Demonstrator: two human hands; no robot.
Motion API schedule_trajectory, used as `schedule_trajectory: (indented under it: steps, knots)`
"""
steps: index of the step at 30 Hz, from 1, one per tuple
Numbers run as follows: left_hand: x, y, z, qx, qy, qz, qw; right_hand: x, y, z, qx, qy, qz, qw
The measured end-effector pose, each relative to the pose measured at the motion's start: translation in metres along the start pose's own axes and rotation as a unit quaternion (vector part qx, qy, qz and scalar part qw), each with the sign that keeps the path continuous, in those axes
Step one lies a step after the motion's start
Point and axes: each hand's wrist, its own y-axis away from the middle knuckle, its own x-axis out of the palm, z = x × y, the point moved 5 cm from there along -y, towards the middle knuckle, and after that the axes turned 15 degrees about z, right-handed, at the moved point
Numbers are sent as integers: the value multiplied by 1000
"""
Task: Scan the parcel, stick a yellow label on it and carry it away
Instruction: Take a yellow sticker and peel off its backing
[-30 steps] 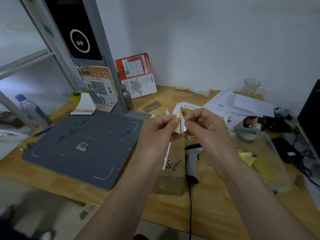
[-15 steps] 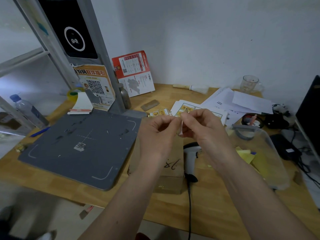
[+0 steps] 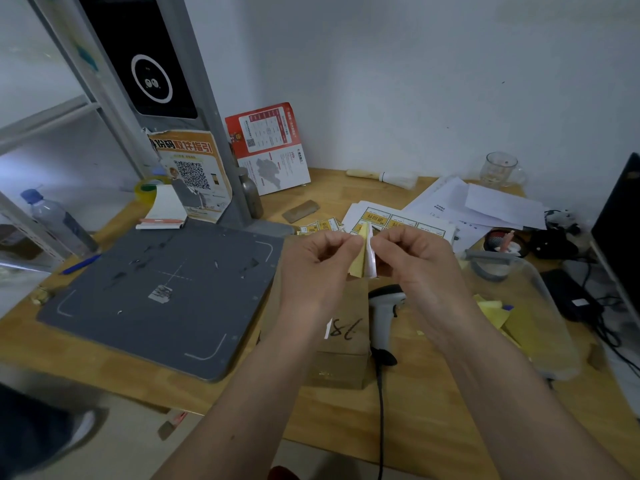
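Note:
A brown cardboard parcel [image 3: 341, 355] marked "18" lies on the wooden desk below my hands. My left hand [image 3: 313, 268] pinches a yellow label [image 3: 357, 263], and my right hand [image 3: 414, 259] pinches its white backing [image 3: 370, 259]; the two sheets are split apart at the top, above the parcel. A handheld barcode scanner [image 3: 384, 308] lies just right of the parcel, its cable running toward me. Sheets of yellow labels [image 3: 398, 223] lie behind my hands.
A grey scanning mat [image 3: 162, 292] with its post and screen [image 3: 152, 64] fills the left. A clear plastic tub [image 3: 540, 327] holding yellow scraps stands on the right, with papers [image 3: 485, 206], a glass mug [image 3: 500, 168], cables and a dark monitor edge [image 3: 620, 230] beyond. A water bottle [image 3: 59, 223] stands far left.
My hands stayed together over the parcel. The label pinched shut between my fingers half a second ago now shows yellow sheet and white backing spread apart. My view shifted slightly.

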Motion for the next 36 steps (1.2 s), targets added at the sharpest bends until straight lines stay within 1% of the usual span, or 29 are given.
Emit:
schedule_trajectory:
  steps: [3, 7, 12, 20, 24, 30, 36]
  knots:
    - [-3, -2, 7, -33, 63, -6, 997, 0, 0, -2, 6, -37, 7, 999]
    - [-7, -1, 8, -49, 72, -19, 996, 0, -2, -2, 7, -50, 10, 999]
    - [-10, -3, 12, -62, 109, -36, 991, -2, -3, -2, 10, -70, -6, 997]
    - [-10, -9, 20, -75, 105, -50, 990, -9, -5, -6, 15, -76, -20, 997]
    - [-6, -13, 21, -66, 92, -49, 992, -18, -5, -9, 16, -88, -33, 995]
    - [3, -17, 17, -44, 89, -34, 994, -25, -6, -8, 8, -104, -37, 994]
    - [11, -25, 22, -66, 74, -20, 995, -38, -1, -11, 11, -113, -48, 992]
